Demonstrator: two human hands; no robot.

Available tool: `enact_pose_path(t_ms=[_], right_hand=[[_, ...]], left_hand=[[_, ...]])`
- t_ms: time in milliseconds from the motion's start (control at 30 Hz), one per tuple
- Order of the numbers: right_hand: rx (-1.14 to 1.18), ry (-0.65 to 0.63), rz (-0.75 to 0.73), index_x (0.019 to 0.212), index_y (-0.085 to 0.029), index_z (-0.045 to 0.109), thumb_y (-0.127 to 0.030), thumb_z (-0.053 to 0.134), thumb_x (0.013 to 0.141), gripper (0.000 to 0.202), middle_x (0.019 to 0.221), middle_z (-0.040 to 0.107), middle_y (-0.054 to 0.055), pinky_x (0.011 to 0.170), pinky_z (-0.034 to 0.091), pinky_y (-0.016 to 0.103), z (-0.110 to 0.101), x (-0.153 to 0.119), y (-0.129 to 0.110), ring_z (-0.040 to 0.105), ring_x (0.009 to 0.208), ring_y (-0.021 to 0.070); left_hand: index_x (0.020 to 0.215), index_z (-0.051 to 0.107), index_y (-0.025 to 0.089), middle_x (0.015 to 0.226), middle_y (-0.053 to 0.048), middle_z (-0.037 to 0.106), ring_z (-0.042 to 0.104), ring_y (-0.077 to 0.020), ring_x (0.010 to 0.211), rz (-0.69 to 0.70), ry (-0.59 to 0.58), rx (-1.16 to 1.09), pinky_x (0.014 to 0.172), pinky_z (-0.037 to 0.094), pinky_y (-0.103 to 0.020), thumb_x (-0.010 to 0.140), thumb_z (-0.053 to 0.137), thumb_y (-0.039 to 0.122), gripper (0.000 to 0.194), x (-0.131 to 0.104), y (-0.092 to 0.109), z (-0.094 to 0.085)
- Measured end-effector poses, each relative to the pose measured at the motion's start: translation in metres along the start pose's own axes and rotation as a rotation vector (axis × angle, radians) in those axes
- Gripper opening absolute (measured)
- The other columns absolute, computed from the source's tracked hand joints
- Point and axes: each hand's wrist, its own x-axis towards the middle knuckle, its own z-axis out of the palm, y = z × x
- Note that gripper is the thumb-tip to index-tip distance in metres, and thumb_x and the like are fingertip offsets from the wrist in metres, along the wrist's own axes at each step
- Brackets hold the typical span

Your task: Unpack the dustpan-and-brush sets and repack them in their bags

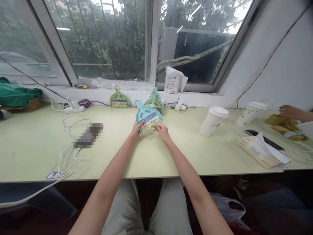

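Observation:
A light-blue dustpan and brush set (147, 117) in clear plastic wrapping is tilted up above the table, its handle pointing away from me. My left hand (137, 128) grips its lower left corner. At the lower right, my right hand (161, 131) has its fingers pinched on the clear wrapping by the printed label. Just behind it, a green dustpan set (154, 101) leans on the wall with more sets stacked behind. Another green dustpan set (119, 98) leans on the wall further left.
White cables and a power strip (74, 107) lie at left, near a pixelated object (88, 135). To the right stand a lidded paper cup (214, 120), a second cup (251, 113) and a tissue pack (262, 150). Another person's hand (290, 112) touches a yellowish-brown item (285, 125).

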Motion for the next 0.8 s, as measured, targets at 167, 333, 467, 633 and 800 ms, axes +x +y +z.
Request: enact_pose_path(t_ms=[167, 333, 467, 633, 800], right_hand=[[0.446, 0.145, 0.228, 0.085, -0.018, 0.06, -0.045, 0.071, 0.063, 0.037, 0.078, 0.07, 0.004, 0.063, 0.044, 0.025, -0.005, 0.01, 0.011, 0.062, 0.067, 0.0144], [0.539, 0.098, 0.202, 0.086, -0.02, 0.059, -0.035, 0.079, 0.053, 0.042, 0.078, 0.07, 0.001, 0.068, 0.05, 0.027, -0.019, 0.012, 0.007, 0.065, 0.076, 0.0157], [0.566, 0.082, 0.226, 0.087, -0.022, 0.055, -0.031, 0.081, 0.054, 0.042, 0.073, 0.069, 0.0, 0.06, 0.053, 0.028, -0.027, 0.009, -0.001, 0.065, 0.069, 0.016], [0.503, 0.039, 0.3, 0.083, -0.021, 0.054, -0.025, 0.079, 0.056, 0.037, 0.072, 0.069, 0.0, 0.052, 0.048, 0.023, -0.034, 0.006, -0.009, 0.064, 0.063, 0.0144], [0.52, 0.074, 0.325, 0.083, -0.021, 0.055, -0.026, 0.079, 0.053, 0.039, 0.07, 0.069, 0.0, 0.051, 0.044, 0.021, -0.049, 0.005, -0.007, 0.064, 0.061, 0.014]], left_hand=[[0.119, 0.058, 0.021, 0.109, -0.008, 0.069, 0.065, -0.027, 0.101, -0.09, -0.134, 0.122, 0.085, 0.052, -0.038, 0.073, 0.065, 0.051, 0.056, -0.003, 0.009, 0.003], [0.107, 0.067, 0.017, 0.101, -0.009, 0.071, 0.065, -0.0245, 0.098, 0.083, -0.203, 0.228, 0.088, 0.048, -0.036, 0.079, 0.049, 0.064, 0.058, 0.002, 0.022, -0.014], [0.093, 0.069, 0.012, 0.092, -0.011, 0.071, 0.066, -0.0182, 0.073, 0.093, -0.01, 0.275, 0.076, 0.052, -0.034, 0.069, 0.066, 0.06, 0.055, 0.007, 0.023, -0.032], [0.092, 0.069, 0.012, 0.095, -0.012, 0.07, 0.064, -0.0154, 0.063, 0.136, 0.056, 0.254, 0.068, 0.053, -0.033, 0.067, 0.071, 0.053, 0.048, 0.005, 0.024, -0.041], [0.095, 0.066, 0.011, 0.079, -0.008, 0.069, 0.065, -0.0138, 0.066, 0.209, 0.263, 0.252, 0.068, 0.053, -0.03, 0.083, 0.059, 0.046, 0.038, -0.006, 0.049, -0.053]])
